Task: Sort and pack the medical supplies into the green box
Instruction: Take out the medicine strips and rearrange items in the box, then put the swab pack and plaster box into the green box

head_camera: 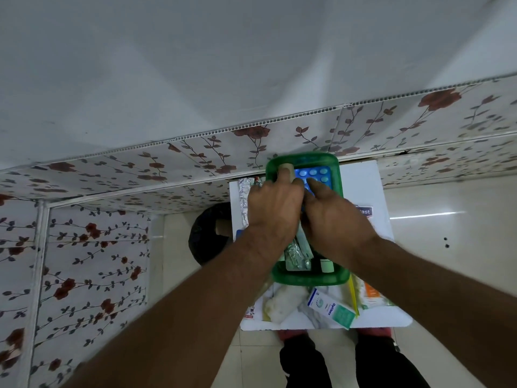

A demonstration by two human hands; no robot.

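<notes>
The green box (pixel 307 278) lies on a white board (pixel 363 180). Both hands reach into it. My left hand (pixel 272 203) presses down over the packs inside, one finger near a beige roll (pixel 286 166) at the far end. My right hand (pixel 333 217) touches a blue blister pack (pixel 317 175) of round tablets with its fingertips. Silver foil strips (pixel 296 254) and a small white tube (pixel 326 265) show at the box's near end. What each palm covers is hidden.
Near the board's front edge lie a white-and-teal carton (pixel 331 308), a white cotton roll (pixel 281 303) and an orange-white packet (pixel 370 295). A foil strip (pixel 242 203) lies left of the box. A black round object (pixel 209 233) sits left of the board; flowered wall panels stand behind.
</notes>
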